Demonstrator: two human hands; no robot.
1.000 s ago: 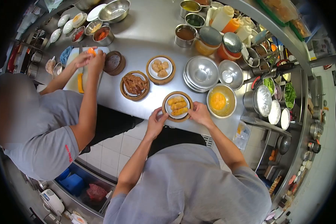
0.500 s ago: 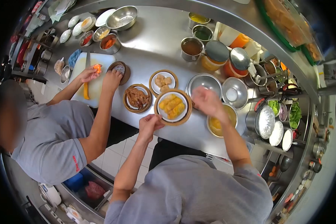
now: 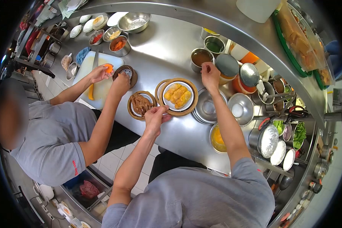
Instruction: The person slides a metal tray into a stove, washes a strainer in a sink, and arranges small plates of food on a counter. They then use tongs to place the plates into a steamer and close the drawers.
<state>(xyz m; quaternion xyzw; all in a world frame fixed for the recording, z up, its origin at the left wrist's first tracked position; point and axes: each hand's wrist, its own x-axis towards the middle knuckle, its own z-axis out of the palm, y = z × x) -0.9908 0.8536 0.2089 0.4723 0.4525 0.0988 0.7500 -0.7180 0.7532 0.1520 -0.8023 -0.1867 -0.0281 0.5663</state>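
My left hand pinches the near-left rim of a bamboo steamer, in which a white plate holds yellow rolls. This steamer overlaps a second bamboo steamer, hiding most of it. Left of it, near my left wrist, stands a steamer of brown braised meat. My right hand is at the near edge of a metal pot of brown sauce, fingers closed together. What they hold, if anything, is too small to make out.
At left a co-worker's hands hold an orange slice and reach into a dark steamer, beside a cutting board with a knife. Metal bowls and lidded tubs stand right. A steel shelf overhangs the counter.
My right hand has moved up from above the metal bowls to the sauce pot. The steamer of yellow rolls has shifted slightly upward, covering the steamer behind it.
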